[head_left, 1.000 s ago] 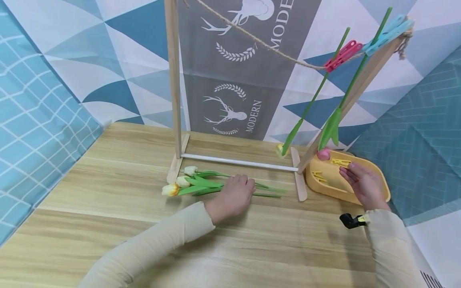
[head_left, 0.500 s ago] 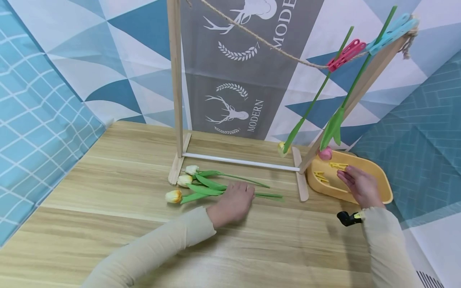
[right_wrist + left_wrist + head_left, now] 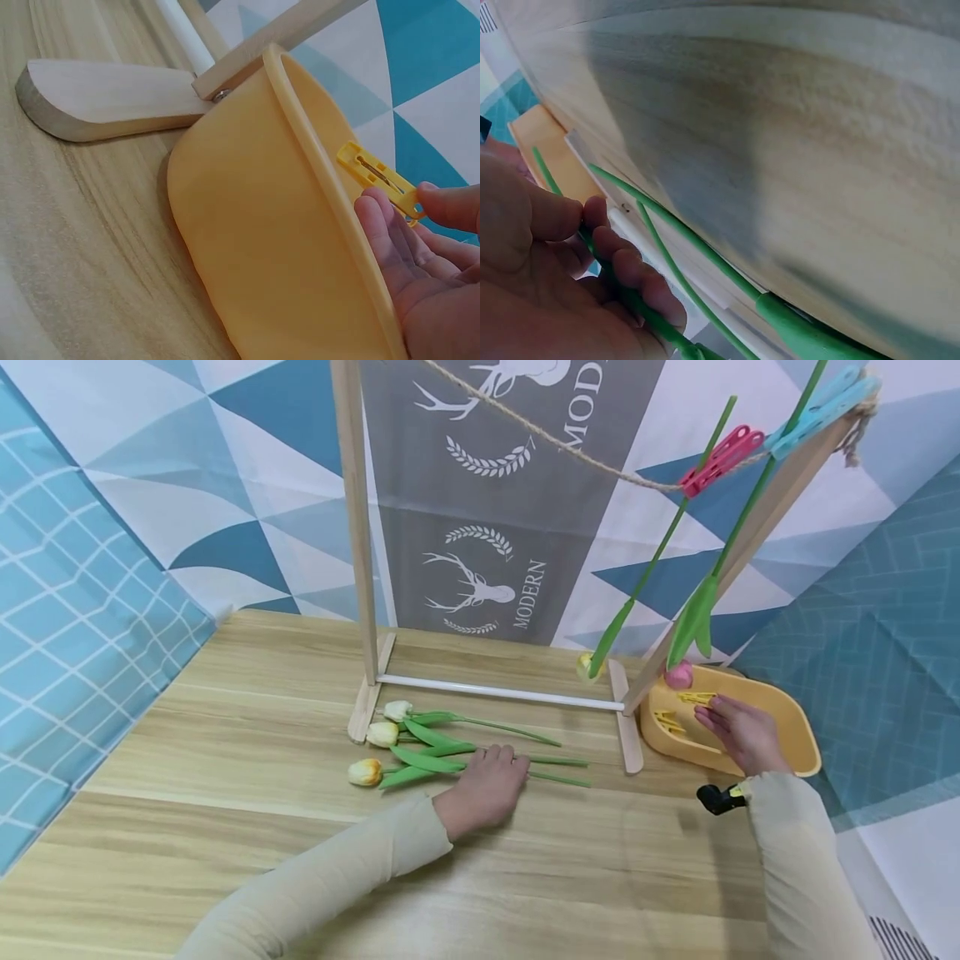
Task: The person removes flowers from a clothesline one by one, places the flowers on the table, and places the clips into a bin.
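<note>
My left hand (image 3: 489, 787) pinches the green stem (image 3: 641, 309) of an artificial tulip between thumb and fingers, low over the table; it appears to be the one with the yellow-orange bloom (image 3: 365, 772). Beside it lie a cream tulip (image 3: 382, 734) and a white tulip (image 3: 397, 711), blooms to the left. Over the orange-yellow basket (image 3: 780, 710), my right hand (image 3: 742, 735) holds a yellow clothespin (image 3: 379, 176) by one end, between thumb and fingers. Another yellow clothespin (image 3: 667, 722) is inside the basket at its left.
A wooden frame (image 3: 360, 552) with a white crossbar (image 3: 498, 691) stands behind the tulips. From its twine (image 3: 555, 441), a red clothespin (image 3: 722, 462) and a blue clothespin (image 3: 821, 414) hang two tulips upside down at the right. Patterned sheets (image 3: 300, 485) line the back and sides.
The yellow-orange tulip has shifted slightly toward me, away from the other two on the table. My right hand keeps the yellow clothespin over the basket, hardly moving.
</note>
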`<state>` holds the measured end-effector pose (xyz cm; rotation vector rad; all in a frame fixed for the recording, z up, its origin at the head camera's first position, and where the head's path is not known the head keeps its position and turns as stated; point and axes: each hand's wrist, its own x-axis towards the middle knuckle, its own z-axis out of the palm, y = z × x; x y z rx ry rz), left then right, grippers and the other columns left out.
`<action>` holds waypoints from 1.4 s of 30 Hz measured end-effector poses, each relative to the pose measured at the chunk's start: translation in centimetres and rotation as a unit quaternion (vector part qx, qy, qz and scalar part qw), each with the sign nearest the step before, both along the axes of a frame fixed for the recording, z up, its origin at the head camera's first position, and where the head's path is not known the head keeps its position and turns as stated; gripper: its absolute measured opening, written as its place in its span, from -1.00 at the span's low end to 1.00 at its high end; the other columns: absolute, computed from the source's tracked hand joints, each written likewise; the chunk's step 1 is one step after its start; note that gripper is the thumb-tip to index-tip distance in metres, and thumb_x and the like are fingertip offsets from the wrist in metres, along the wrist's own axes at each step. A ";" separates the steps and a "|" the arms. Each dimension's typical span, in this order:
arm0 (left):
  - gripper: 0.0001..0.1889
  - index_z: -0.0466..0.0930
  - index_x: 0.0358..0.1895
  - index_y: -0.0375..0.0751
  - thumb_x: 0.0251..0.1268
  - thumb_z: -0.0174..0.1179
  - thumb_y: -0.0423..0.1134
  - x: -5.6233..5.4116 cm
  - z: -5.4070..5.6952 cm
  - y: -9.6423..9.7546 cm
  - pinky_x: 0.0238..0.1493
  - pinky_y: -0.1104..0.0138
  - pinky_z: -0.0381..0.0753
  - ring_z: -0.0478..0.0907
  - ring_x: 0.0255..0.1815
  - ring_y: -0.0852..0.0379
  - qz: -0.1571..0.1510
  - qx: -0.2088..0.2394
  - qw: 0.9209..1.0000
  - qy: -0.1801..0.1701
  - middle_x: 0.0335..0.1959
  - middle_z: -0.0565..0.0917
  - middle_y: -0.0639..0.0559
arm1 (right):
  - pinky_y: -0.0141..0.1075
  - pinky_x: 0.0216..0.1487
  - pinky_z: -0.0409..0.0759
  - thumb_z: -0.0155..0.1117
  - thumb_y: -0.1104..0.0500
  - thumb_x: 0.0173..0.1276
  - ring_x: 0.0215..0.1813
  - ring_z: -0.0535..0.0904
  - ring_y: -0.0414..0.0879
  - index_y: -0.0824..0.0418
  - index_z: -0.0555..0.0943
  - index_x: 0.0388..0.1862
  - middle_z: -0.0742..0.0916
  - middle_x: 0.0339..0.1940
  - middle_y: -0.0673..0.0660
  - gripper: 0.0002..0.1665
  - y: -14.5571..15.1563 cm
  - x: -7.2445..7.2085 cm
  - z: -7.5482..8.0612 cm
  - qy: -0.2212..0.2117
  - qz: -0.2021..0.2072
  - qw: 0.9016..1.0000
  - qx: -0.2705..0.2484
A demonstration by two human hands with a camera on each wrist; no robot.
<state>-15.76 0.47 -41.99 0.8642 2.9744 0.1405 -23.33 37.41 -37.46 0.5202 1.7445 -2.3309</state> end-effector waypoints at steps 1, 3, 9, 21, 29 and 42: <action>-0.78 0.43 -0.21 -0.10 0.49 -0.19 -0.12 0.0 -0.1 0.0 -0.25 0.26 0.40 0.36 -0.32 0.11 0.001 -0.002 1.000 -0.002 -0.38 0.44 0.02 | -0.40 -0.10 0.61 0.14 0.19 0.35 -0.25 0.70 -0.23 0.33 -0.17 0.49 0.73 -0.38 -0.03 -0.07 0.0 -0.1 0.0 -0.002 0.002 1.000 0.007; -0.78 0.43 -0.21 -0.10 0.49 -0.19 -0.12 -0.1 -0.2 0.1 -0.27 0.27 0.39 0.36 -0.32 0.11 0.003 -0.006 1.000 -0.005 -0.37 0.44 0.02 | -0.40 -0.10 0.61 0.13 0.18 0.36 -0.26 0.70 -0.24 0.33 -0.16 0.48 0.72 -0.38 -0.04 -0.08 0.0 -0.3 0.0 -0.006 0.003 1.000 0.021; -0.81 0.43 -0.19 -0.11 0.48 -0.15 -0.13 -0.2 -0.5 0.3 -0.34 0.32 0.27 0.35 -0.30 0.10 0.002 -0.007 1.000 -0.020 -0.34 0.43 0.01 | -0.41 -0.08 0.60 0.02 0.19 0.42 -0.29 0.68 -0.28 0.39 -0.15 0.47 0.68 -0.42 -0.08 -0.18 -0.3 -1.2 -0.2 -0.018 0.015 0.997 0.079; -0.82 0.46 -0.06 -0.13 0.32 -0.02 -0.32 -0.2 -0.4 0.1 -0.21 0.24 0.36 0.40 -0.14 0.05 0.002 -0.031 0.999 -0.034 -0.19 0.47 -0.02 | -0.46 -0.16 0.61 -0.13 0.20 0.48 -0.39 0.63 -0.35 0.47 -0.01 0.43 0.65 -0.54 -0.15 -0.35 -2.0 -3.5 -1.5 -0.027 0.031 0.978 0.206; -0.75 0.47 -0.04 -0.11 0.21 0.04 -0.38 -0.3 -0.6 0.0 -0.19 0.24 0.37 0.41 -0.10 0.05 0.009 -0.042 0.999 -0.031 -0.17 0.47 -0.02 | -0.44 -0.24 0.62 -0.08 0.13 0.47 -0.43 0.58 -0.36 0.46 0.07 0.41 0.61 -0.56 -0.17 -0.33 -2.2 -4.1 -2.1 -0.058 0.062 0.958 0.275; -0.72 0.48 0.03 -0.13 0.25 0.05 -0.35 -0.1 -0.3 -0.2 -0.10 0.19 0.42 0.42 -0.05 0.03 0.014 -0.051 0.998 -0.035 -0.12 0.48 -0.03 | -0.47 -0.30 0.57 -0.15 0.20 0.49 -0.43 0.50 -0.31 0.44 0.06 0.42 0.55 -0.52 -0.12 -0.39 -2.2 -4.9 -2.6 -0.106 0.093 0.938 0.316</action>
